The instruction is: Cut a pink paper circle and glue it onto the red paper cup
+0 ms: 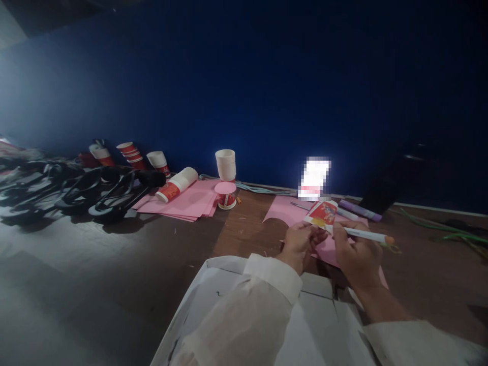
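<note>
My left hand (pixel 301 245) is closed around the lower part of a red and white paper cup (pixel 325 209), which is tilted. A yellow patch shows on the cup near my fingertips. In my right hand (pixel 357 256) is a white marker (pixel 368 234) with an orange end, its other end pointing at the cup. Beneath both hands lies pink paper (pixel 280 207) with a curved cut edge. A purple tube (pixel 360 210) rests just behind my right hand. Thin metal blades (pixel 299 205) lie beside the cup, partly hidden.
A bright blurred screen (pixel 314 178) stands against the blue wall (pixel 244 91). Left of it are a cup stack with a pink disc (pixel 225 188), pink sheets (pixel 202 195) under a lying cup stack (pixel 177 184), more cups (pixel 131 155) and black headset-like gear (pixel 110 195). A white box (pixel 229 269) sits near me.
</note>
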The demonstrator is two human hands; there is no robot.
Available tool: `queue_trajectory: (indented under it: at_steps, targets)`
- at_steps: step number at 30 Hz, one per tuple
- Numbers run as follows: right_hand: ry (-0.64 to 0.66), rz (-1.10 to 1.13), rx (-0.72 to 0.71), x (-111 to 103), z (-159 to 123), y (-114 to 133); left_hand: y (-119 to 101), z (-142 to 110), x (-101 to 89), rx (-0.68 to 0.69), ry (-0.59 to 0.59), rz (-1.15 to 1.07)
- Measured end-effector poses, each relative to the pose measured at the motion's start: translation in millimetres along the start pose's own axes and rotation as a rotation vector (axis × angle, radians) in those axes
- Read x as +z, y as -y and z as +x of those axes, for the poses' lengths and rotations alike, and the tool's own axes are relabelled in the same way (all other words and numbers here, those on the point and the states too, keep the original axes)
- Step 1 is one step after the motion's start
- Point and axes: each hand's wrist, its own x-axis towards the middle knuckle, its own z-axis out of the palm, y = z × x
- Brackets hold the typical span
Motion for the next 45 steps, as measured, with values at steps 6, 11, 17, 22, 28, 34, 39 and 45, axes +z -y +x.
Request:
queue_trajectory:
  at_steps: [6,11,17,22,28,34,39,45]
  targets:
    - [0.043,0.004,0.008,-1.5,0.3,0.7,1.1,-0.3,-1.7,0.013,0.008,0.015]
    - [0.032,0.008,0.023,-1.4,-0.5,2.2,0.6,1.3,-1.2,-0.001,0.011,0.007]
    - [-0.013,0.0,0.016,0.3,-0.2,1.5,0.6,2.1,-1.2,-0.005,-0.007,-0.005]
    - [-0.032,0.0,-0.035,1.0,-0.1,0.5,-1.1,0.5,0.7,-0.023,-0.025,-0.013]
    - [-0.041,0.002,-0.056,2.7,0.1,-4.5,-2.3,0.2,2.3,-0.045,-0.034,0.0]
    - [-0.006,-0.001,0.007,1.6,0.9,-3.9,-1.6,0.3,0.8,-0.027,-0.027,0.013]
    - [0.049,0.01,0.049,-1.3,1.1,0.5,-1.0,-2.0,-0.9,-0.009,-0.005,0.003]
    - [0.034,0.001,0.041,-0.1,1.7,0.0,0.3,0.3,-1.6,-0.016,0.0,-0.002]
